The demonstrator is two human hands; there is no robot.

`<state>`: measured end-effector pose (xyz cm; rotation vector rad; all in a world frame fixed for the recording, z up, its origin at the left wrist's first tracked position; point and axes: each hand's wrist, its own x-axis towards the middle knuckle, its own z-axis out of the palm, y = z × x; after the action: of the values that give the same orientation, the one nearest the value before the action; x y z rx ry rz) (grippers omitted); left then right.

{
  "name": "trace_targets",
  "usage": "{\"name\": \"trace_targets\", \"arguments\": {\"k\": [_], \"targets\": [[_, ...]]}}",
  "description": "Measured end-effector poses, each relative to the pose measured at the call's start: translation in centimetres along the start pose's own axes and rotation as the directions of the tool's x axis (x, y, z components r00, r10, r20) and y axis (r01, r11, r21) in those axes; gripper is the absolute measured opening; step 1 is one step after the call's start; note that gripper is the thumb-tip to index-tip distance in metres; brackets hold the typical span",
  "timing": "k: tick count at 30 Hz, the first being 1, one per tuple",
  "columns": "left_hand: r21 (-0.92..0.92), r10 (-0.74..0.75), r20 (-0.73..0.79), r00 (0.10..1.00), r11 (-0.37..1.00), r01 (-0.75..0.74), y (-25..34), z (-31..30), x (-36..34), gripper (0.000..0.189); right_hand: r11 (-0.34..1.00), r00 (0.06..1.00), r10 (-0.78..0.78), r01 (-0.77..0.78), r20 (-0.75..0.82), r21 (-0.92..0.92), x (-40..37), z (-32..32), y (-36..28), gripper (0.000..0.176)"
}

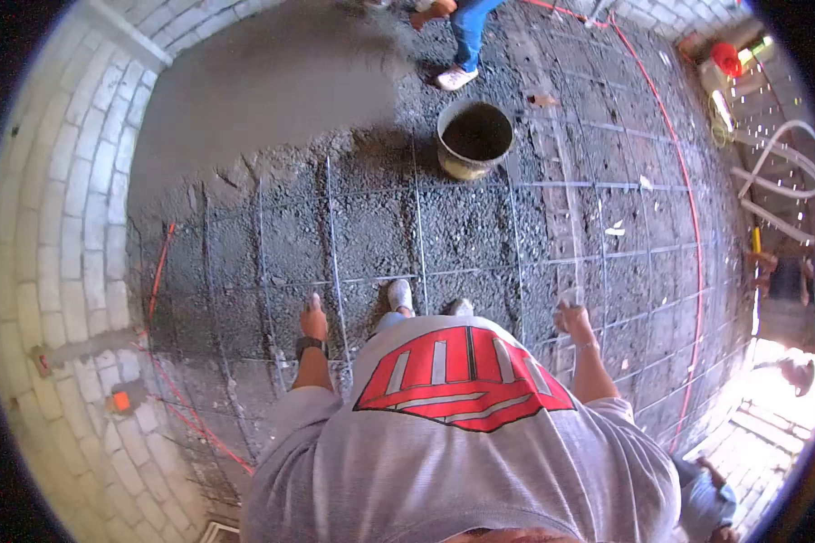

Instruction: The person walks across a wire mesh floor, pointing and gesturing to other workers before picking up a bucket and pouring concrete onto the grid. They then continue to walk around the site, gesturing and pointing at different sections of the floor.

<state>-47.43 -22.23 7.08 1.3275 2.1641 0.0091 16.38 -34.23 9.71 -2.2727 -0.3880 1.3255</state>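
My left hand (313, 322), with a dark band at the wrist, hangs over the rebar grid (333, 235) with one digit stretched forward and nothing seen in it. My right hand (573, 319) is at the right, over another part of the grid, its fingers curled in. A small greyish shape shows at those fingers, and I cannot tell what it is. Below lies gravelly, rough concrete (371, 226), with my shoes (400, 295) standing in it between the hands. A bucket (474, 136) with a dark inside stands ahead, apart from both hands.
Smoothed wet concrete (263, 81) spreads at the upper left, beside a block wall (72, 181). Another person in blue jeans (469, 36) stands behind the bucket. Red tubing (675, 136) runs along the right, and a second red length (159, 271) runs at the left. Pale pipes (783, 167) lie far right.
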Motion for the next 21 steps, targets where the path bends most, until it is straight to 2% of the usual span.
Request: {"name": "trace_targets", "arguments": {"k": [2, 3, 5, 6, 7, 8, 9, 10, 11, 12, 13, 14, 15, 17, 19, 20, 21], "targets": [[-0.15, -0.096, 0.019, 0.995, 0.984, 0.098, -2.3, 2.2, -1.0, 0.044, 0.984, 0.979, -0.159, 0.147, 0.126, 0.104, 0.7, -0.5, 1.5, 0.037], [-0.193, -0.122, 0.025, 0.992, 0.973, 0.125, -2.3, 2.2, -2.1, 0.046, 0.982, 0.981, -0.152, 0.136, 0.122, 0.13, 0.8, -0.6, 1.9, 0.037], [-0.359, -0.289, -0.024, 0.957, 0.896, 0.262, 1.4, 0.3, -6.8, 0.056, 0.979, 0.986, -0.163, 0.167, 0.042, -0.115, 0.5, -0.4, 2.5, 0.037], [-0.314, -0.254, -0.158, 0.954, 0.929, 0.196, 0.7, 1.2, -6.9, 0.062, 0.996, 0.998, -0.053, 0.05, 0.04, 0.079, -0.4, -0.4, 2.5, 0.035], [-0.296, -0.242, -0.171, 0.955, 0.937, 0.184, 2.3, 0.3, -7.8, 0.062, 0.994, 0.998, -0.047, 0.042, 0.046, 0.101, 1.4, -0.6, 4.9, 0.035], [-0.297, -0.263, -0.083, 0.961, 0.927, 0.228, 4.9, -1.5, -9.6, 0.067, 0.953, 0.974, -0.203, 0.22, 0.103, -0.206, 5.4, -1.2, 9.6, 0.025], [-0.296, -0.287, 0.006, 0.958, 0.915, 0.276, 6.1, -2.4, -10.7, 0.072, 0.776, 0.906, -0.345, 0.422, 0.244, -0.469, 5.4, -1.7, 10.6, 0.021], [-0.381, -0.343, 0.024, 0.939, 0.865, 0.326, 2.5, 0.0, -7.8, 0.067, 0.424, 0.792, -0.478, 0.587, 0.38, -0.69, 5.1, -2.2, 11.3, 0.019], [-0.37, -0.347, 0.019, 0.938, 0.869, 0.329, 0.8, 0.8, -6.5, 0.067, 0.061, 0.647, -0.582, 0.639, 0.492, -0.767, 4.8, -2.6, 12.0, 0.019], [-0.446, -0.328, 0.07, 0.942, 0.834, 0.323, -0.1, 1.3, -5.5, 0.065, 0.172, 0.672, -0.588, 0.648, 0.45, -0.742, 4.8, -2.5, 13.0, 0.019], [-0.524, -0.3, 0.121, 0.946, 0.79, 0.317, 0.9, 1.1, -5.4, 0.064, 0.491, 0.79, -0.519, 0.587, 0.325, -0.644, 4.6, -2.5, 13.6, 0.02], [-0.604, -0.261, 0.15, 0.954, 0.739, 0.298, 1.7, 1.0, -5.7, 0.066, 0.875, 0.939, -0.314, 0.343, 0.139, -0.342, 4.3, -2.3, 14.0, 0.021], [-0.61, -0.257, 0.153, 0.954, 0.735, 0.296, 2.8, 1.0, -6.1, 0.066, 0.986, 0.989, -0.137, 0.142, 0.054, -0.092, 3.0, -2.3, 13.0, 0.023], [-0.652, -0.269, 0.124, 0.955, 0.703, 0.283, 4.2, 0.7, -6.3, 0.067, 0.996, 0.997, -0.071, 0.07, 0.024, 0.052, 0.9, -2.2, 10.7, 0.029], [-0.59, -0.271, 0.185, 0.945, 0.738, 0.327, 4.4, 0.5, -5.1, 0.068, 0.995, 0.996, -0.086, 0.084, 0.032, 0.056, -1.7, -2.3, 8.2, 0.035], [-0.539, -0.303, 0.257, 0.918, 0.743, 0.396, 4.3, 0.5, -4.4, 0.068, 0.996, 0.996, -0.085, 0.084, 0.028, 0.039, -2.3, -2.3, 7.8, 0.038], [-0.486, -0.334, 0.328, 0.884, 0.742, 0.461, 4.3, 1.0, -3.3, 0.069, 0.996, 0.996, -0.085, 0.085, -0.009, -0.022, 1.4, -2.1, 11.2, 0.036]]}}
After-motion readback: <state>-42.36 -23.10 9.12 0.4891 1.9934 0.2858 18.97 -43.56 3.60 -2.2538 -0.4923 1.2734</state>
